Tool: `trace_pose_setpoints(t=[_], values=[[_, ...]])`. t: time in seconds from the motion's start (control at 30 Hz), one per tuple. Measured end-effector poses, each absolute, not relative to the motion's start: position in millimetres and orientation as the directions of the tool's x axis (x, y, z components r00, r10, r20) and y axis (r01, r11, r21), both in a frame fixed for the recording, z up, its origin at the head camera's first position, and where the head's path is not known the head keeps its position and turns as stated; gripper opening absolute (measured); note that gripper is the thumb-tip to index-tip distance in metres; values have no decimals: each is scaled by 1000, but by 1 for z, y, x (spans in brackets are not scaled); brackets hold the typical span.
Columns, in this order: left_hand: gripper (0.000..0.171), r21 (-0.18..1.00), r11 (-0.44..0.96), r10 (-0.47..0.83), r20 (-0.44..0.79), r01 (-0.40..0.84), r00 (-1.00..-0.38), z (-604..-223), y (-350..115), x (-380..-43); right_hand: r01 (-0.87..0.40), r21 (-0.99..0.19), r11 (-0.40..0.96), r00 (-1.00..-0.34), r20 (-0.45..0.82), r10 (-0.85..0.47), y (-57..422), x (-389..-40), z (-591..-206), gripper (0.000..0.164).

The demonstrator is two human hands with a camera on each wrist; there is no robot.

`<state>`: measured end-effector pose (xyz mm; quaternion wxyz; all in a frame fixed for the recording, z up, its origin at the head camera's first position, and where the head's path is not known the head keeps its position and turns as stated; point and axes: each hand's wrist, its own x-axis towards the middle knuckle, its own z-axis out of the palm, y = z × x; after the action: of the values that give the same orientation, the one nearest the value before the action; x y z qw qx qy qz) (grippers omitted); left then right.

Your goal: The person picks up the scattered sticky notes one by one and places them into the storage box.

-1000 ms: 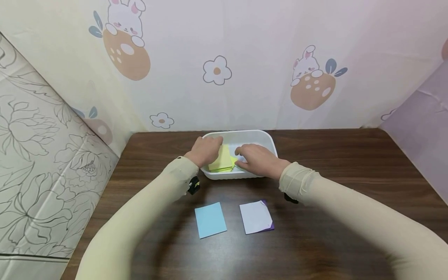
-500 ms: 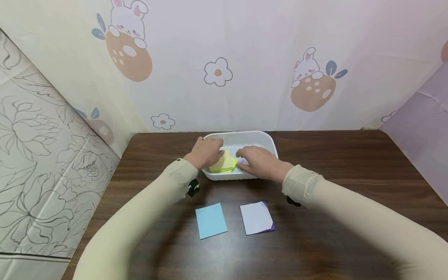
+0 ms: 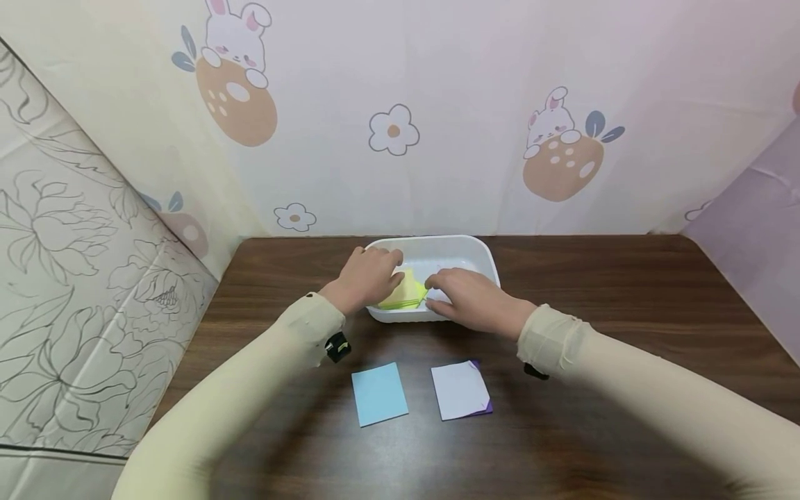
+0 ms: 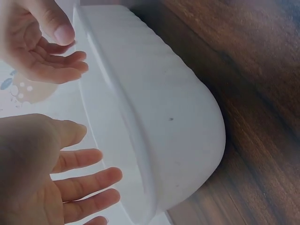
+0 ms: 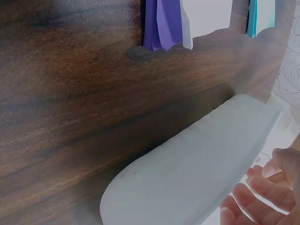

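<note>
A white plastic box [image 3: 412, 316] stands at the back of the table in the head view. Inside it, toward the left, lie yellow sticky notes [image 3: 407, 292], with a brighter yellow-green edge on the right. My left hand [image 3: 367, 276] is over the box's left end, its fingers loosely bent with nothing visible between them. Above the right part of the box hovers my right hand [image 3: 471, 297], fingers relaxed and thumb apart from them. Both wrist views show the hands above the rim of the box, holding nothing visible. The notes are hidden in the wrist views.
A light blue pad of sticky notes [image 3: 380, 394] lies on the dark wooden table [image 3: 600, 292], in front of the box. Right of it is a white pad [image 3: 461, 390] with purple sheets [image 3: 485, 410] showing at its edge. A patterned wall covering [image 3: 462, 139] rises behind the table.
The yellow notes sit lower in the box than a second ago. My right hand has drawn back slightly toward me and to the right. The left thumb has spread away from the notes.
</note>
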<state>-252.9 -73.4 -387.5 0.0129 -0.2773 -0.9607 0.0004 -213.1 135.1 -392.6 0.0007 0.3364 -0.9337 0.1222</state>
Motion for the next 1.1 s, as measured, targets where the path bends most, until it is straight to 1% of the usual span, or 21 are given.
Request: trace_pose_setpoints(t=[0.2, 0.37, 0.53, 0.63, 0.9, 1.1], values=[[31, -36, 817, 576, 99, 576, -811, -384, -76, -240, -666, -216, 714, -743, 121, -658, 134, -208, -390, 36], [32, -66, 791, 612, 114, 609, -782, -381, -77, -228, -689, -197, 697, -724, 139, -676, 132, -204, -389, 35], [32, -70, 784, 620, 126, 617, -774, -380, -77, -221, -704, -188, 685, -710, 146, -689, 133, -199, -389, 33], [32, -74, 780, 626, 127, 622, -770, -380, -77, -218, -703, -202, 682, -710, 142, -690, 134, -195, -389, 33], [31, -48, 764, 643, 139, 643, -753, -379, -78, -208, -718, -182, 672, -695, 130, -707, 138, -185, -391, 33], [29, -39, 752, 656, 139, 658, -742, -381, -76, -200, -729, -177, 661, -684, 153, -713, 142, -177, -390, 33]])
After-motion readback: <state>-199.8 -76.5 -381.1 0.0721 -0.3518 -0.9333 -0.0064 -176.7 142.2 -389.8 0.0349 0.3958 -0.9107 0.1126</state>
